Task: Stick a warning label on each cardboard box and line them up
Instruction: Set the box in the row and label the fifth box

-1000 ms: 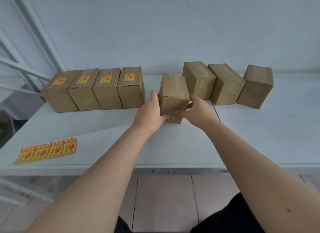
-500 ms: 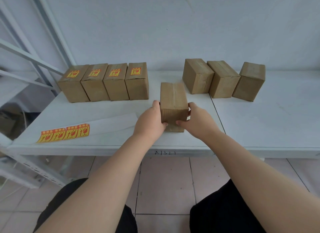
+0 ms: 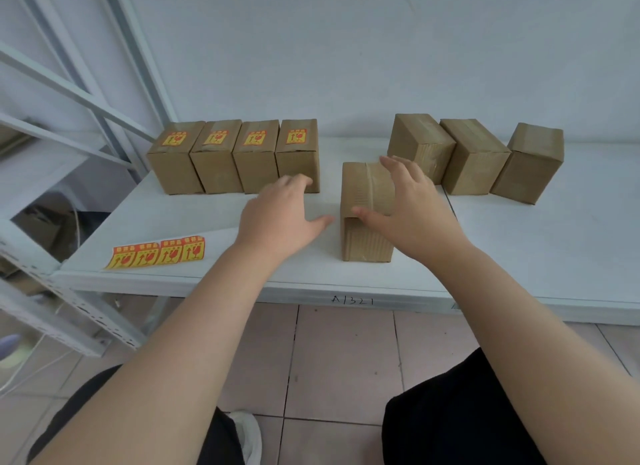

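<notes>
An unlabelled cardboard box (image 3: 365, 237) is seen standing on the white shelf (image 3: 519, 246), near its front edge and about midway along it, with a taped seam running along its top. The right hand (image 3: 412, 211) is held open over the right part of the box top, fingers spread and thumb stretched along the near top edge; whether the box is actually touched cannot be told. The left hand (image 3: 277, 218) is also open, just left of the box, with its thumb pointed towards it and a narrow gap left between. A row of four labelled boxes (image 3: 235, 166) is lined up at the far left, side by side, each with a red-and-yellow sticker on top. Three plain boxes (image 3: 474, 163) are grouped at the far right. A strip of four warning labels (image 3: 159, 253) lies at the near left.
</notes>
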